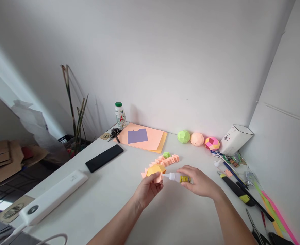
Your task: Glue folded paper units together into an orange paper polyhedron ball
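My left hand [148, 189] pinches a small folded paper model [156, 169] of orange-yellow and peach paper. In my right hand [197, 180] is a small white glue bottle [177, 177] with a yellow label, lying nearly level. Its thin nozzle points left at a peach flap of the model; whether the tip touches the paper I cannot tell. Just behind the model runs a row of small folded peach paper pieces [169, 160], with a green folded piece [166, 154] beside them.
Finished-looking paper balls, green [183, 136], peach [197, 139] and pink-yellow [212, 143], stand by the wall. Peach sheets [152, 137] lie at the back near a white bottle [120, 115]. A black phone-like slab [104, 158], a long white device [54, 197], a cutter [236, 189] and scissors [254, 224] flank the hands.
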### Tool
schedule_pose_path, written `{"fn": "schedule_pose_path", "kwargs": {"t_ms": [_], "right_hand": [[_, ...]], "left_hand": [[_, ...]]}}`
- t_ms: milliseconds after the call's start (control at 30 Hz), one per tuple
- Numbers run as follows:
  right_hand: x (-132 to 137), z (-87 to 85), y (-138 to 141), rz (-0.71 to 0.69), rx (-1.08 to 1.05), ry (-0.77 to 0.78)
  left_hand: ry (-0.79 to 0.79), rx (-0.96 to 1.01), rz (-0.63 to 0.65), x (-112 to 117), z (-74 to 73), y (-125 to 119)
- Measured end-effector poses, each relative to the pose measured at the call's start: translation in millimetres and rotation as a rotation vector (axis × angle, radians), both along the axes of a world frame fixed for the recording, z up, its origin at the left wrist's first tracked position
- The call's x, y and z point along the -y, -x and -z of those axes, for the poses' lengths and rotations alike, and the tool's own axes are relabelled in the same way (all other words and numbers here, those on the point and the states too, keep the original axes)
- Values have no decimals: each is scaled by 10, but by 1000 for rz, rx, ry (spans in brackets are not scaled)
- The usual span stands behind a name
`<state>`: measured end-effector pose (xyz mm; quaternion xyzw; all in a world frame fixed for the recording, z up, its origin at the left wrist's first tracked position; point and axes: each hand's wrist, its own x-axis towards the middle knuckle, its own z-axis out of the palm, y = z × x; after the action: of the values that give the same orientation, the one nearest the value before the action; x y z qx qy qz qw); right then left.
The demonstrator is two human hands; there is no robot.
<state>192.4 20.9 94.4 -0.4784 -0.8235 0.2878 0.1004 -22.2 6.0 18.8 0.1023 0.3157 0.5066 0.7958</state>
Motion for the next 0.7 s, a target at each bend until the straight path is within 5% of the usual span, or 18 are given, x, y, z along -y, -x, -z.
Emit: {"fn": "schedule_pose_path", "kwargs": {"t_ms": [700], "right_hand": [[10, -8, 41, -44, 28, 36]], "left_hand": [[35, 7, -27, -20, 20, -1]]}}
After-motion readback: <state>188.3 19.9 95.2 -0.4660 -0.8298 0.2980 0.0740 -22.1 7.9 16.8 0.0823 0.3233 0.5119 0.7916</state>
